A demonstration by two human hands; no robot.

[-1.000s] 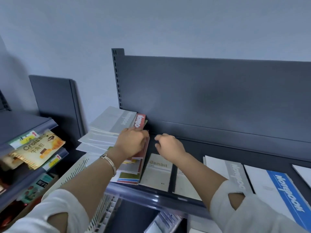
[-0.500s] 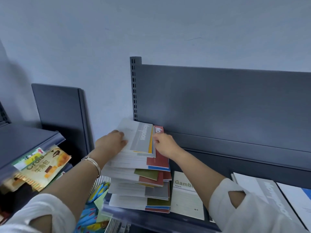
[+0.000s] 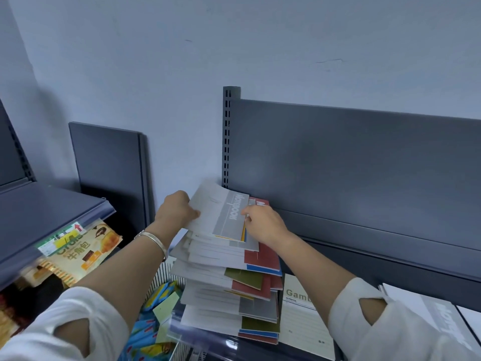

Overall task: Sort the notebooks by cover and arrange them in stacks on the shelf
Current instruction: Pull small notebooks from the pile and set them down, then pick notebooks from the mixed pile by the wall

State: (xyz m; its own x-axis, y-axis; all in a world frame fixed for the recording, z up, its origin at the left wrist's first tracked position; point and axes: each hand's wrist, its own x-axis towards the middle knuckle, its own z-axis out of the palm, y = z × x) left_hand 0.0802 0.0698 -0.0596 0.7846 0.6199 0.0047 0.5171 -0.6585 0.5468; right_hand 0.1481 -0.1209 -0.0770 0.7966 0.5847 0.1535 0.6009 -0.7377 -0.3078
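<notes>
Since half a second earlier, both hands had drawn slightly apart and the top grey-banded notebook (image 3: 221, 213) had tilted up off the mixed stack (image 3: 229, 277), its far edge raised toward the shelf's back panel (image 3: 364, 165). Left hand (image 3: 177, 212) clamped the notebook's left edge, thumb on the cover; right hand (image 3: 263, 222) pinched its right edge, fingertips (image 3: 246, 212) slipped under the cover, above a yellow-edged book beneath. This two-sided hold probably served to peel one cover free without dragging its neighbours. Red, olive, blue and grey covers lay interleaved and fanned in the stack, standing at the shelf's left end, so sorting appeared barely begun. Just right of it lay a cream "Gambit" notebook (image 3: 302, 316); farther right, grey-banded notebooks (image 3: 437, 316) lay flat, a likely destination.
</notes>
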